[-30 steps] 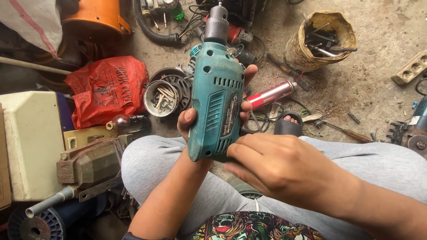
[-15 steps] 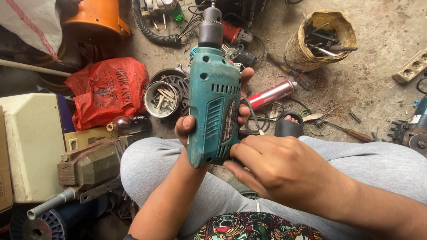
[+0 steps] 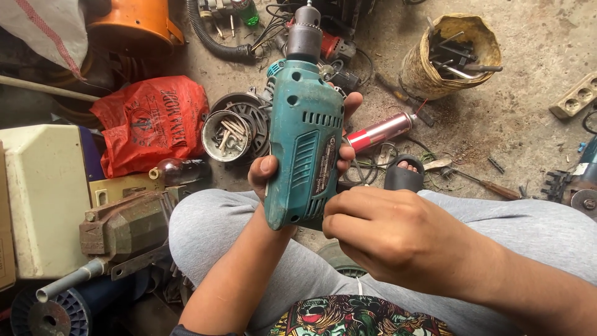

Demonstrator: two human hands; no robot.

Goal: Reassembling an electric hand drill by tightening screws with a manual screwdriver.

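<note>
A teal electric drill (image 3: 305, 140) with a dark grey chuck pointing away from me is held over my lap. My left hand (image 3: 273, 171) grips its body from underneath, thumb on the left side and fingertips showing on the right. My right hand (image 3: 392, 233) is closed at the drill's rear lower end, fingers pinched against it; what the fingers hold is hidden. My knees in grey trousers (image 3: 205, 236) lie below the drill.
On the concrete floor lie a red plastic bag (image 3: 152, 121), a round tin of screws (image 3: 227, 135), a red spray can (image 3: 380, 130), a woven basket of tools (image 3: 449, 56), a screwdriver (image 3: 482, 182), a cream box (image 3: 43, 199) and an old motor (image 3: 124, 227).
The drill has shifted slightly to the left and closer to me. My right hand stays at its rear end.
</note>
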